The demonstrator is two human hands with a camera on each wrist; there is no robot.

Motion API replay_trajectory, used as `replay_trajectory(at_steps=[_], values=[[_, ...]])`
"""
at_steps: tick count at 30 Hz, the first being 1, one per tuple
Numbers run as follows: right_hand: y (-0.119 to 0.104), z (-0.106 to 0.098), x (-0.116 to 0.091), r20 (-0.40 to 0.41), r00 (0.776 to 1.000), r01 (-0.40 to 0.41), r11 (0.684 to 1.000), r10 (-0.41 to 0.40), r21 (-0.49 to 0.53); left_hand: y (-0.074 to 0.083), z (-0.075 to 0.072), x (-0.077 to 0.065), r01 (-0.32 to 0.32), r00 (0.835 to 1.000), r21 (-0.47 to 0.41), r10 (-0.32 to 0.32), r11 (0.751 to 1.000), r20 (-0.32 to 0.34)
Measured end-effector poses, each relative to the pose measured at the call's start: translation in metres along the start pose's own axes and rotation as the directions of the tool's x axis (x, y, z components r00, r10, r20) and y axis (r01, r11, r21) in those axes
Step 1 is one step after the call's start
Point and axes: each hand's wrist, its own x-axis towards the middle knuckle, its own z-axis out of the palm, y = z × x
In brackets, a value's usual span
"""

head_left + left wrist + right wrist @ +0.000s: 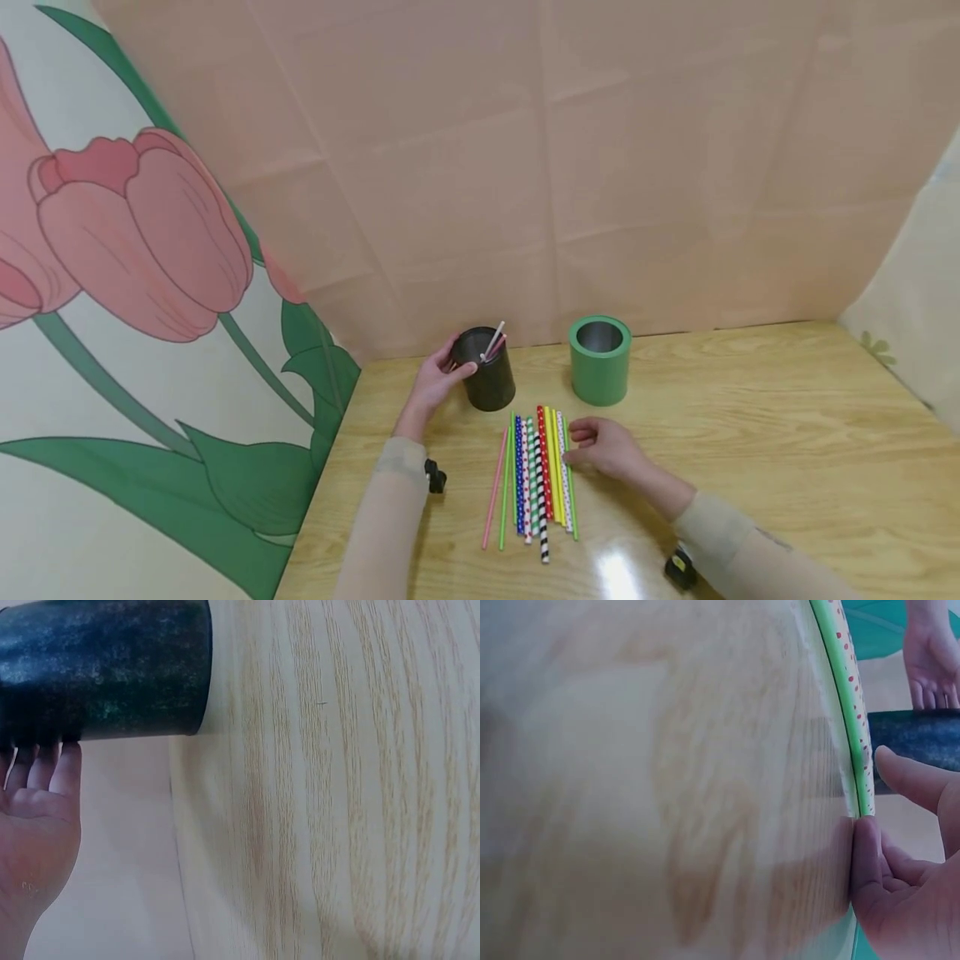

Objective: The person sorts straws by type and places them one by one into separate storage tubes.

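Note:
My left hand (435, 382) grips a black pen cup (492, 390) at its upper left side, thumb over the near rim and fingers behind. A white and a pink straw (493, 346) stick out of this cup. In the left wrist view, fingertips press against the dark wall of the cup (112, 675). My right hand (606, 447) is at the right edge of a row of straws. In the right wrist view, its index finger touches the outermost green straw (846, 697), while the thumb stays apart, above a white straw with red dots (864, 742).
A green cup (600, 375) stands upright behind the right hand. The row on the wooden table (787, 433) includes a pink straw (494, 492), a black-and-white striped straw (542, 508) and yellow straws (553, 467). A paper-covered wall (637, 167) rises along the back edge.

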Motion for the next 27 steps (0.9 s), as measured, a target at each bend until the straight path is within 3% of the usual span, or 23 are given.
replay_trajectory(at_steps=[11, 17, 27], values=[[0.001, 0.003, 0.002, -0.034, 0.999, 0.005, 0.998, -0.007, -0.06, -0.001, 0.0, 0.0, -0.001, 1.0, -0.011, 0.001, 1.0, 0.005], [0.003, -0.003, 0.002, -0.007, 0.999, 0.044, 0.997, -0.044, -0.061, 0.0, 0.0, 0.0, 0.019, 1.0, 0.009, -0.019, 1.0, -0.004], [0.01, -0.014, -0.004, 0.03, 0.999, 0.033, 0.999, -0.032, -0.03, -0.002, -0.001, 0.0, 0.022, 1.0, -0.014, -0.022, 1.0, 0.001]])
